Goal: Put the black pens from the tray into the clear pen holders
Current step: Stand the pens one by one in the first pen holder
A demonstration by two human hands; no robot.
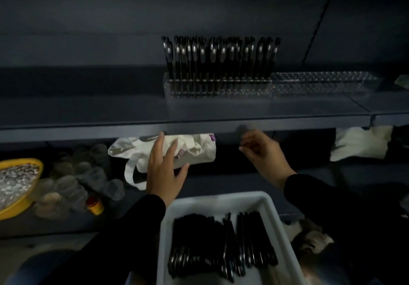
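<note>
We are between placements. The left hand (164, 171), fingers spread wide, and the right hand (263, 151), loosely curled, hold nothing at frame centre. Black pens (221, 240) fill the tray (274, 213) at lower centre. The left clear pen holder (219, 89) is stocked; the right holder (321, 83) awaits the next pen, which we judge must be picked first.

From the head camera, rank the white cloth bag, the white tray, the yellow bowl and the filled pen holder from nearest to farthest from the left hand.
From the left hand:
1. White cloth bag, directly behind the fingers, under the shelf.
2. White tray, just below and right of the wrist.
3. Filled pen holder, up on the shelf, to the right.
4. Yellow bowl, far left.
</note>
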